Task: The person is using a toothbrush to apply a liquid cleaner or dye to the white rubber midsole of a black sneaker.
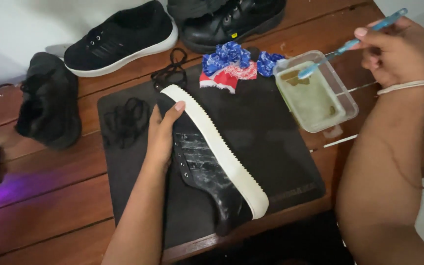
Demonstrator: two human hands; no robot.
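Observation:
My left hand (162,133) grips a black sneaker with a white sole (212,162), lying on its side on a black mat (271,132). The shoe's upper looks wet and has no laces. My right hand (398,49) holds a blue toothbrush (352,43) with its bristle end over a clear plastic tub (317,93) of murky liquid at the mat's right edge.
Loose black laces (126,120) lie on the mat's left. A red, white and blue cloth (234,66) sits at the back. A matching black sneaker (121,37), a black shoe (231,19) and another dark shoe (47,100) rest on the wooden table (40,201).

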